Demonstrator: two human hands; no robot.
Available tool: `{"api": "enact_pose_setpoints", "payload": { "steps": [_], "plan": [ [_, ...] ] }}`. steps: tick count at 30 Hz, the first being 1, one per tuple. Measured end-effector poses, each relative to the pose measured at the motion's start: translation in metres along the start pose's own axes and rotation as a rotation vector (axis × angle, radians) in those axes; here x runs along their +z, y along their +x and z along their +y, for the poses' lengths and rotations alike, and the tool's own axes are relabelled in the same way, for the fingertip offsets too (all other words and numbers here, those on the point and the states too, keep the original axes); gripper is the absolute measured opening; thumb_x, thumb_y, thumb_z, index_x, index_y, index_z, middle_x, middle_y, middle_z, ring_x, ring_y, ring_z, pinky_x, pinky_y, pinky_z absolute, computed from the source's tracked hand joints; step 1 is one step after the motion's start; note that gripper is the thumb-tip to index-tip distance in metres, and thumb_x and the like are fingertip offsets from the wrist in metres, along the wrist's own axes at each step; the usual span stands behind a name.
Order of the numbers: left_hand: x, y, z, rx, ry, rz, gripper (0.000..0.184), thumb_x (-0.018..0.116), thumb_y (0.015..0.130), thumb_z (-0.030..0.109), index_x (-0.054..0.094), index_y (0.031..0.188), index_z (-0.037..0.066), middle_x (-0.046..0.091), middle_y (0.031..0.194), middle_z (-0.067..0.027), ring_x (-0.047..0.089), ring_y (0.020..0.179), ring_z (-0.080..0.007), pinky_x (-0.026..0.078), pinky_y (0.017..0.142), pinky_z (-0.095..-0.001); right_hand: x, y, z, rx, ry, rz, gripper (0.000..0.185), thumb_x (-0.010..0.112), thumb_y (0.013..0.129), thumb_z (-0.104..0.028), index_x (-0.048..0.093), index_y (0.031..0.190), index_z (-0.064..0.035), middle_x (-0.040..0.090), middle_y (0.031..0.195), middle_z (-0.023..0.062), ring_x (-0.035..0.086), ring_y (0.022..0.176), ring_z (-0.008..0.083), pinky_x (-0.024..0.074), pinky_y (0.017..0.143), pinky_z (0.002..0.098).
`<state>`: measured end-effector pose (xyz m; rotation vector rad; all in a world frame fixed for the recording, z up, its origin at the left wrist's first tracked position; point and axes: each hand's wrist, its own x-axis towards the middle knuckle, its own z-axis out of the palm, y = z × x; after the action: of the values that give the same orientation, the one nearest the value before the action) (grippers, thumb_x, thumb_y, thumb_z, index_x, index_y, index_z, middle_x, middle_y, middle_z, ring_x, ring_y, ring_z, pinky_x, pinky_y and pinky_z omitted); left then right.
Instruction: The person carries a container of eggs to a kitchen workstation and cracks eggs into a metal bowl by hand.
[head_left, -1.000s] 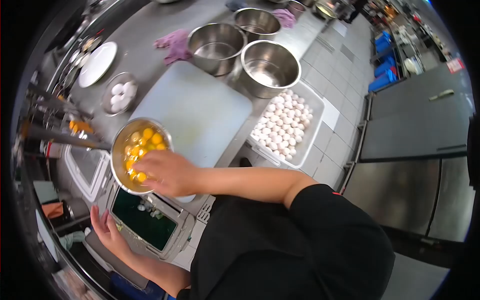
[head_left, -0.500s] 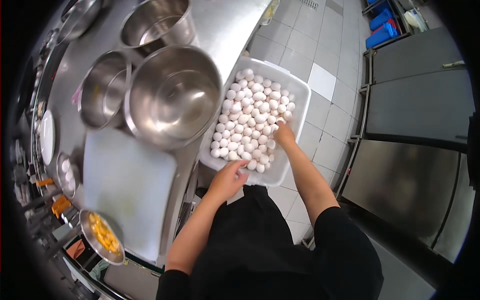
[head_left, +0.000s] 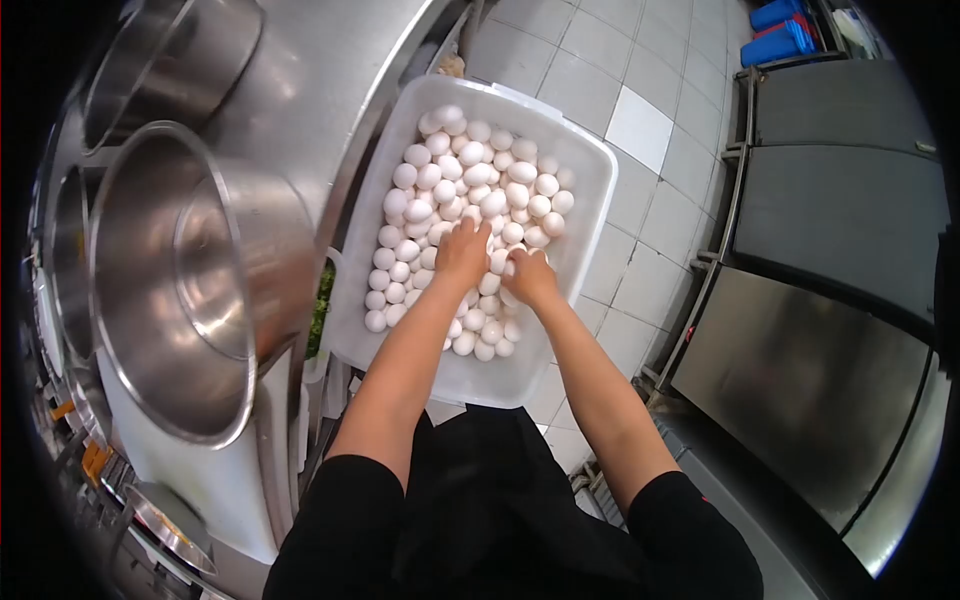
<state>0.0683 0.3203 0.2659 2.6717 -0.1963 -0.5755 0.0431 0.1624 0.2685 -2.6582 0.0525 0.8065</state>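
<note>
Many white eggs [head_left: 440, 170] fill a translucent plastic bin [head_left: 595, 215] in front of me. Over the middle of the eggs, my left hand [head_left: 464, 256] reaches down with its fingers curled on or round eggs; its fingertips are partly hidden. Just to its right, my right hand [head_left: 529, 277] is closed round a white egg that shows at its fingertips. The two hands are close together but apart, both inside the bin's walls.
A large steel pot [head_left: 205, 290] stands on the counter left of the bin, with another pot [head_left: 185, 65] behind it. A white cutting board [head_left: 215, 480] and a steel bowl [head_left: 170, 530] are at lower left. Steel cabinets [head_left: 800, 370] stand at the right.
My right hand left the bowl of yolks and both hands came to the bin. Since half a second ago, they have moved from the bin's near and right edges to its middle, closer together.
</note>
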Motion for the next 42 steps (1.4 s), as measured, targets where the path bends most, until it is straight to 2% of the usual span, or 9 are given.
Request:
{"api": "enact_pose_setpoints", "payload": {
  "steps": [3,7,10,15,20,25,33,36,42],
  "plan": [
    [0.001,-0.065,0.008,-0.207,-0.493,0.043,0.058,0.075,0.076,0.025,0.056,0.129,0.012,0.051,0.128,-0.0184,0.059,0.113,-0.0383,0.05,0.094,-0.0454,0.018,-0.032,0.03,-0.234,0.153,0.044,0.048,0.069,0.083,-0.024,0.06,0.127,-0.0082,0.066,0.103,0.0145,0.067,0.09,0.0293,0.0543,0.079,0.0387],
    [-0.037,-0.197,0.015,-0.217,-1.382,-0.025,0.053,0.067,0.079,0.002,0.053,0.13,0.006,0.058,0.114,-0.008,0.061,0.098,-0.019,0.054,0.077,-0.0312,-0.037,-0.118,-0.013,-0.071,0.997,-0.402,0.047,0.064,0.087,-0.017,0.058,0.132,-0.0068,0.062,0.095,0.0026,0.058,0.078,0.012,0.049,0.068,0.0267],
    [-0.109,-0.316,0.029,-0.233,-1.87,-0.221,0.053,0.064,0.084,-0.003,0.048,0.133,0.008,0.058,0.12,-0.0068,0.06,0.095,-0.0136,0.053,0.073,-0.028,-0.051,-0.181,-0.048,-0.192,1.001,-0.54,0.046,0.065,0.087,-0.014,0.059,0.131,-0.0072,0.061,0.092,0.0028,0.057,0.075,0.0112,0.0491,0.066,0.0267],
    [-0.219,-0.487,0.027,-0.208,-1.744,0.039,0.044,0.068,0.093,0.018,0.049,0.132,0.009,0.06,0.102,-0.0021,0.051,0.074,-0.0056,0.044,0.064,-0.0208,-0.106,-0.278,-0.164,-0.54,0.943,-0.868,0.048,0.065,0.089,-0.014,0.054,0.134,-0.0035,0.065,0.098,0.0062,0.059,0.079,0.0117,0.0501,0.067,0.027],
    [-0.234,-0.61,-0.046,-0.539,-1.62,1.107,0.037,0.06,0.092,0.006,0.051,0.127,0.004,0.057,0.081,-0.0031,0.048,0.059,-0.0076,0.037,0.05,-0.0222,-0.097,-0.343,-0.334,-0.835,0.868,-1.004,0.047,0.059,0.094,-0.018,0.05,0.136,-0.0023,0.066,0.106,0.0092,0.061,0.079,0.0124,0.0501,0.066,0.0258],
    [-0.244,-0.654,-0.182,-0.543,-1.472,1.69,0.031,0.051,0.102,0.04,0.05,0.092,0.011,0.048,0.062,-0.0006,0.035,0.038,-0.0095,0.027,0.034,-0.0256,-0.008,-0.386,-0.516,-0.841,1.026,-1.068,0.035,0.053,0.102,-0.02,0.052,0.133,-0.0053,0.064,0.101,0.0071,0.057,0.068,0.0133,0.0453,0.056,0.0264],
    [-0.269,-0.707,-0.29,-0.632,-1.604,1.969,0.039,0.05,0.099,0.054,0.049,0.098,0.015,0.045,0.062,0.0014,0.031,0.038,-0.0095,0.022,0.033,-0.027,0.105,-0.415,-0.655,-0.649,1.318,-0.688,0.039,0.053,0.101,-0.034,0.052,0.128,-0.006,0.063,0.097,0.0073,0.061,0.063,0.0126,0.0462,0.046,0.0256],
    [-0.277,-0.682,-0.291,-0.7,-1.392,1.592,0.033,0.051,0.099,0.048,0.054,0.1,0.015,0.047,0.061,0.0014,0.034,0.039,-0.0094,0.024,0.034,-0.027,0.112,-0.442,-0.656,-0.991,0.908,-0.797,0.042,0.057,0.1,-0.032,0.051,0.134,-0.008,0.063,0.101,0.0054,0.061,0.067,0.0143,0.0461,0.049,0.0263],
    [-0.279,-0.691,-0.253,-0.363,-1.778,1.392,0.039,0.05,0.1,0.048,0.052,0.089,0.011,0.047,0.058,-0.0014,0.033,0.038,-0.0113,0.024,0.036,-0.0274,0.088,-0.417,-0.637,-0.907,0.993,-0.977,0.042,0.062,0.096,-0.023,0.051,0.134,-0.0083,0.064,0.099,0.0065,0.06,0.066,0.0137,0.0445,0.047,0.0265]
  ]
}}
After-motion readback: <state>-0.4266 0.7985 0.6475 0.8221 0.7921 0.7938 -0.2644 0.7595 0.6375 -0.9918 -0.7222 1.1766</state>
